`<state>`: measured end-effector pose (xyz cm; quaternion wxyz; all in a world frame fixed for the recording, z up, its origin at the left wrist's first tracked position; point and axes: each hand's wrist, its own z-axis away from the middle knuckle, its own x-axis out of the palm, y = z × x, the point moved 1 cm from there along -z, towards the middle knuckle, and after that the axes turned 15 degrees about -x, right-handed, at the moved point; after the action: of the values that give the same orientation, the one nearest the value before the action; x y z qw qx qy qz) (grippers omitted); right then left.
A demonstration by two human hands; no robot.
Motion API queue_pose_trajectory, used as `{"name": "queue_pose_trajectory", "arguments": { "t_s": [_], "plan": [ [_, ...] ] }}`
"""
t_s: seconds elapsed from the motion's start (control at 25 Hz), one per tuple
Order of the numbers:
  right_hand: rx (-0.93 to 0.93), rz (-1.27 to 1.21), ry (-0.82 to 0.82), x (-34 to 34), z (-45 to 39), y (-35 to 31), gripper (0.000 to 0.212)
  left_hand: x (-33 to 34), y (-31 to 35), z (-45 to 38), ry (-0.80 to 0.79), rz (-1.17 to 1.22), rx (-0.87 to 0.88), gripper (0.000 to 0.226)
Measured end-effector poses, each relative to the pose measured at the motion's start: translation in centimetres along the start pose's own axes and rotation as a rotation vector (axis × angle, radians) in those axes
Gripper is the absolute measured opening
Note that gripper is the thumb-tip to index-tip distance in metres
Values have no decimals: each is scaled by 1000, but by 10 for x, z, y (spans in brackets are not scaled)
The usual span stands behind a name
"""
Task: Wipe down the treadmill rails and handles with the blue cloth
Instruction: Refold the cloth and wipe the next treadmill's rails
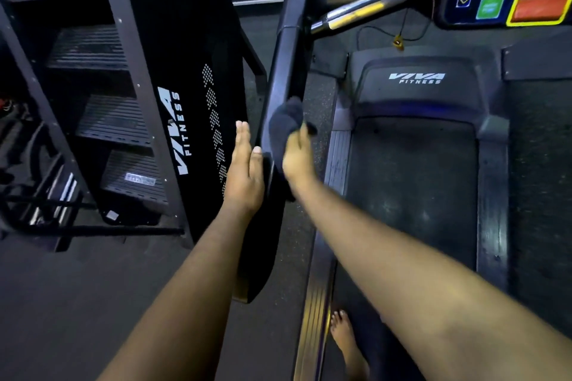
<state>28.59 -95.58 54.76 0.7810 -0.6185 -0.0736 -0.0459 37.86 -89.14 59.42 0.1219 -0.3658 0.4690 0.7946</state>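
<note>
The right hand (298,155) closes its fingers on the soft, limp dark-blue cloth (286,122), bunched against the smooth black treadmill rail (286,65), while the left hand (244,170) lies flat and open, holding nothing.

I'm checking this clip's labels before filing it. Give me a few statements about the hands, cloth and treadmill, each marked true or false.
1. The right hand holds the cloth against the left side rail. True.
2. The left hand grips the cloth. False: it lies open and flat beside the rail, holding nothing.
3. The cloth is on the chrome handle. False: it is lower, on the dark rail.
4. A bare foot stands by the treadmill belt. True.
</note>
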Motion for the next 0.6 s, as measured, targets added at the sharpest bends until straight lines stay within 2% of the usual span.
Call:
{"name": "queue_pose_trajectory", "arguments": {
  "t_s": [0.08,0.12,0.2,0.28,0.4,0.48,0.6],
  "plan": [
    [-123,162,-33,6,-20,-17,71,-4,-18,29,-26,3,-48,53],
    [-181,237,-63,9,-6,-12,72,-8,-31,47,-34,25,-84,53],
    [-398,358,-144,11,54,4,65,-19,-59,85,-41,71,-153,53],
    [-531,422,-181,7,114,24,59,-25,-88,117,-48,109,-232,57],
    [-543,502,-312,-3,175,41,59,-30,-100,152,-122,188,-278,102],
    [-548,619,-441,-12,201,38,60,-35,-97,167,-199,188,-282,121],
    [-541,659,-522,-30,221,22,55,-46,-88,186,-273,-80,-287,138]
  ]
}}
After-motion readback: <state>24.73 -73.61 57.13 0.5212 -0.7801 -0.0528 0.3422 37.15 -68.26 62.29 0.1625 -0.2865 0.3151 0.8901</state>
